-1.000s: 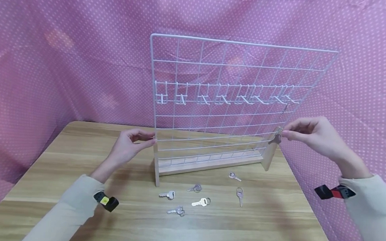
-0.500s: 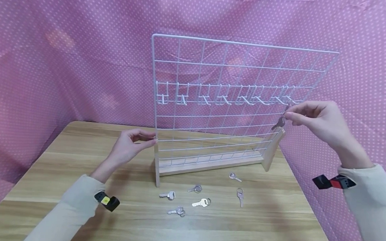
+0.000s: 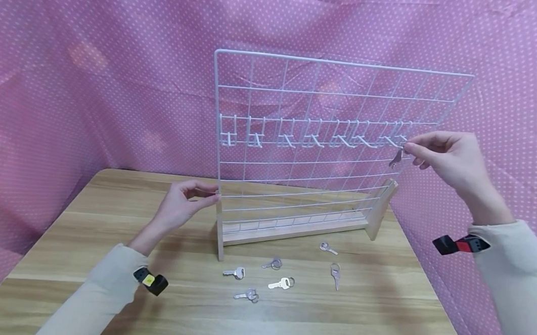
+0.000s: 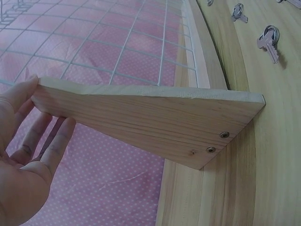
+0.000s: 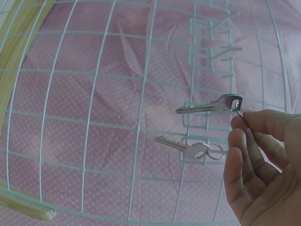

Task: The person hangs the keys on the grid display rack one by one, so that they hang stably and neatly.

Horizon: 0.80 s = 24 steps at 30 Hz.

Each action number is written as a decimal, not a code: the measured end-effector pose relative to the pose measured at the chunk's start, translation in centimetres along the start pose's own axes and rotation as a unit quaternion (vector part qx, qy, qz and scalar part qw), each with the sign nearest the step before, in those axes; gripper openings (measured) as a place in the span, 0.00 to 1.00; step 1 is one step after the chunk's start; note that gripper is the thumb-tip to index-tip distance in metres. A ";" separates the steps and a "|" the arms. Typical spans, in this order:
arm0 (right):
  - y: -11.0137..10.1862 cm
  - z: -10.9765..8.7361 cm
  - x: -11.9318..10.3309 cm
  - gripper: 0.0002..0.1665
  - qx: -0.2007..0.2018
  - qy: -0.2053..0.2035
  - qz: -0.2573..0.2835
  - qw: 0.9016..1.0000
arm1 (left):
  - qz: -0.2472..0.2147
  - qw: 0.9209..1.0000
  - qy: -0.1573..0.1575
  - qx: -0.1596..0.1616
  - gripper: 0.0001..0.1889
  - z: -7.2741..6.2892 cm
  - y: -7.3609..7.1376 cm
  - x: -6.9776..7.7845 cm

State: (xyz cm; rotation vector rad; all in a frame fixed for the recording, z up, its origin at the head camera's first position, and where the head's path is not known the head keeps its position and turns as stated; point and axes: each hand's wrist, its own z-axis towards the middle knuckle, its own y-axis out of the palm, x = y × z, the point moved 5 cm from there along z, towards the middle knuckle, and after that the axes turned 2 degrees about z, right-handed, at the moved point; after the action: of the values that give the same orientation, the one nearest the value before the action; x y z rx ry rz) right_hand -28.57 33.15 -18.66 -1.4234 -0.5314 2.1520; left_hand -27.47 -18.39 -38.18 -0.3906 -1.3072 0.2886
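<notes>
A white wire grid rack (image 3: 300,91) stands on wooden feet, with a row of white hooks (image 3: 315,139) across it. By its upper end, my left hand (image 3: 182,206) holds the rack's left wooden side panel (image 4: 141,117) between thumb and fingers. My right hand (image 3: 451,159) is raised to the right end of the hook row. Thumb and forefinger pinch a silver key (image 5: 214,106) by its ring; the fingertips partly hide that ring. Just beside it, a second key (image 5: 190,150) hangs by its ring on the end hook. The held key's ring is close to a neighbouring hook; contact is unclear.
Several loose keys with rings, among them a gold-coloured key (image 3: 281,283) and a silver key (image 3: 335,277), lie on the wooden table (image 3: 188,315) before the rack. A pink dotted cloth (image 3: 132,79) hangs behind and at both sides.
My right hand has risen with the key from beside the right wooden foot to the hook row. My left hand stays on the side panel.
</notes>
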 end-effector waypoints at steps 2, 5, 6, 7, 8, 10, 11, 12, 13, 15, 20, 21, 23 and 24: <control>0.2 0.0 0.0 0.06 0.003 -0.003 -0.004 1.000 | 0.000 1.000 0.001 0.000 0.18 0.0 0.1 0.0; 0.2 -0.2 -0.1 0.08 0.006 -0.006 -0.009 1.000 | -0.001 1.000 0.002 0.000 0.18 0.1 0.1 -0.1; 0.2 -0.3 -0.1 0.07 0.008 -0.008 -0.010 1.000 | 0.001 1.000 0.001 0.000 0.18 0.1 0.1 -0.1; 0.2 -0.4 -0.1 0.06 0.010 -0.011 -0.010 1.000 | 0.003 1.000 0.000 0.000 0.18 0.1 0.1 -0.1; 0.2 -0.6 -0.1 0.05 0.012 -0.013 -0.012 1.000 | 0.005 1.000 -0.001 0.000 0.18 0.1 0.1 -0.2; 0.2 -1.0 0.0 0.04 0.013 -0.016 -0.013 1.000 | 0.010 1.000 -0.004 -0.001 0.19 0.2 0.1 -0.2; 0.2 -1.3 0.1 0.04 0.013 -0.018 -0.014 1.000 | 0.011 1.000 -0.005 -0.002 0.19 0.2 0.1 -0.2; 0.3 -1.6 0.3 0.05 0.013 -0.018 -0.016 1.000 | 0.012 1.000 -0.006 -0.003 0.19 0.2 0.1 -0.2; 0.4 -2.0 0.4 0.07 0.012 -0.017 -0.020 1.000 | 0.011 1.000 -0.008 -0.004 0.19 0.2 0.1 -0.2; 0.6 -2.6 0.8 0.09 0.006 -0.014 -0.027 1.000 | 0.007 1.000 -0.010 -0.007 0.20 0.3 0.1 -0.2; 1.9 -4.2 2.0 0.10 -0.026 -0.011 -0.038 0.999 | 0.003 1.000 -0.007 -0.010 0.19 0.3 0.1 0.0; 2.2 -4.5 2.4 0.10 -0.035 -0.010 -0.039 0.999 | 0.004 1.000 -0.005 -0.010 0.19 0.3 0.1 0.1; 3.1 -5.1 3.1 0.11 -0.057 -0.012 -0.038 0.998 | 0.006 1.000 -0.004 -0.009 0.19 0.3 0.1 0.1; 3.7 -5.4 3.6 0.11 -0.070 -0.011 -0.039 0.997 | 0.007 1.000 -0.004 -0.009 0.19 0.4 0.1 0.1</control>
State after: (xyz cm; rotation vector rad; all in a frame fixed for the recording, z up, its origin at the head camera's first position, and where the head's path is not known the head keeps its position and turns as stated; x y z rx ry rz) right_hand -25.47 32.60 -25.37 -1.4280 -0.7463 2.1067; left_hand -27.79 -18.26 -38.06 -0.4150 -1.3167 0.2901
